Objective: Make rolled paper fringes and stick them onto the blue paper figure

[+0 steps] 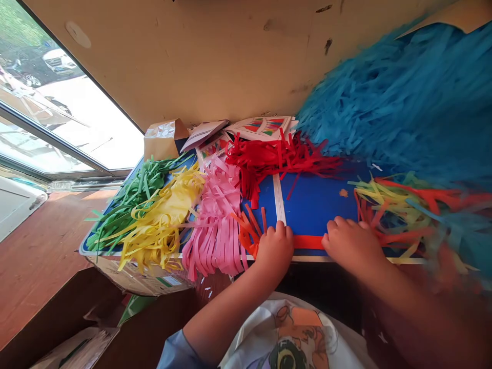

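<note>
"One orange paper strip (307, 242) lies flat on a blue board (319, 200), yes?"

"Yes, by the near edge. Its long way runs left to right. The left hand (274, 251) is at one end, the right hand (351, 246) at the other."

"Do they pinch it?"

"Their fingers curl down and press. I can't tell if they pinch."

"Is it hard to hold?"

"No, it's light and soft, but it can tear. Take it gently by an end."

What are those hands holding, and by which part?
The left hand and right hand press fingertips on an orange paper strip on a blue board; whether they grip it cannot be told.
</note>
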The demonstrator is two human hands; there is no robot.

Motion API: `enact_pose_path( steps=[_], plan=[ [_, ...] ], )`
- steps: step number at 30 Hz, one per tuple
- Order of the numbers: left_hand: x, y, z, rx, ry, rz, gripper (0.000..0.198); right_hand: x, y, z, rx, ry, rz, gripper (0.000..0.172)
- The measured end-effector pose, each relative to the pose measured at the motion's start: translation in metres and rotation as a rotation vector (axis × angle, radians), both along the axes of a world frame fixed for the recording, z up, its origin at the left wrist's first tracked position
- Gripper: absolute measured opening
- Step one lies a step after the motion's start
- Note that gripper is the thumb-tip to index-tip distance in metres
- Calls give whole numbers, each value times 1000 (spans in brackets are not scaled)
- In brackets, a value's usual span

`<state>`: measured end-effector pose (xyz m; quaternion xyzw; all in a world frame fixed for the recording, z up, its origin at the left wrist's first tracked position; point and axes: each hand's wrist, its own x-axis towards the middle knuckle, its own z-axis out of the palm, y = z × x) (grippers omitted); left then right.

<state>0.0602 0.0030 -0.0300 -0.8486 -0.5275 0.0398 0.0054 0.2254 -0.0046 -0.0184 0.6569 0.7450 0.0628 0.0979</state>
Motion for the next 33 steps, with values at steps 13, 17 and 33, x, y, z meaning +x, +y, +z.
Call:
enact_pose_path(
  steps=[13,17,33],
  plan=[
    [-45,9,13,301,-107,336,18,1,-3,-3,116,19,-22,13],
    [-39,0,17,677,-369,213,26,0,-2,-3,116,12,-39,10],
    [-26,-26,-19,78,-104,-222,79,2,-5,-10,195,44,-60,13]
  ],
)
